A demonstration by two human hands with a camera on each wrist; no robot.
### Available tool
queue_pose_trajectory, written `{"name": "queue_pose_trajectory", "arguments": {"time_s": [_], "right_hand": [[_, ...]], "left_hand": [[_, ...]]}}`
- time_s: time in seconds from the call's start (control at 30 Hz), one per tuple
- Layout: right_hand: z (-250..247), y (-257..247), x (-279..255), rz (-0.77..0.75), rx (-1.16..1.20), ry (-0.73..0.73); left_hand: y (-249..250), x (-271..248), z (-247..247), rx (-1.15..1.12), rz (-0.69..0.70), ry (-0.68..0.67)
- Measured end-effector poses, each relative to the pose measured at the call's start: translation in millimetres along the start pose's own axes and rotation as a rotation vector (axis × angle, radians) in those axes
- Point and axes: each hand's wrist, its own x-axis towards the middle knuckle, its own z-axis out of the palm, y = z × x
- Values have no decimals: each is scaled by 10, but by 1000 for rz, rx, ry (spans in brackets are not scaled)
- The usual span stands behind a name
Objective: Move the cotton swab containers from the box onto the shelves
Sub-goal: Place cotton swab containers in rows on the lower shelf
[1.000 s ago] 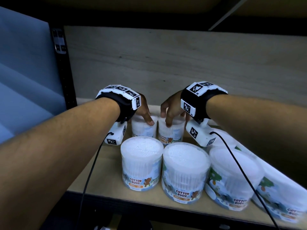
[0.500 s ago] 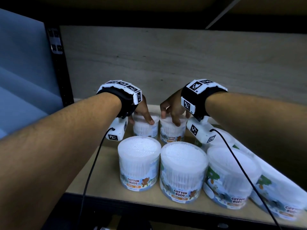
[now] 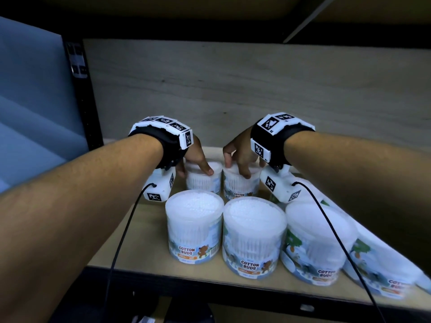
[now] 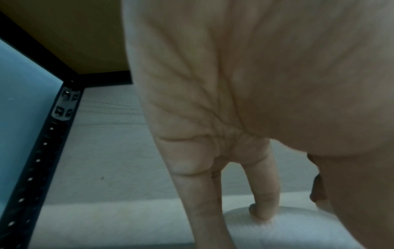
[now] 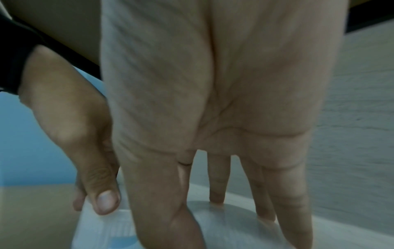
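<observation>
Head view: both arms reach deep into the shelf [image 3: 149, 231]. The left hand [image 3: 196, 157] grips the back-left container [image 3: 205, 180] from above, the right hand [image 3: 240, 155] its neighbour [image 3: 240, 185].

Left wrist: fingers [image 4: 266, 202] touch the lid.

Right wrist: fingers [image 5: 217, 185] seemingly clasp the lid rim, though blurred.

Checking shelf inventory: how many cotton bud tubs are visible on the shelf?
6. Clear round plastic cotton-bud tubs: four in front; two behind, gripped by left hand and right hand. More may hide behind the right arm.
</observation>
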Motion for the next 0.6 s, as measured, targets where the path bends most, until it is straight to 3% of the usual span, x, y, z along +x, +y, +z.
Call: {"name": "queue_pose_trajectory", "arguments": {"time_s": [0.6], "right_hand": [[56, -90, -422, 26, 118, -37]], "left_hand": [[24, -370, 44, 96, 47, -23]]}}
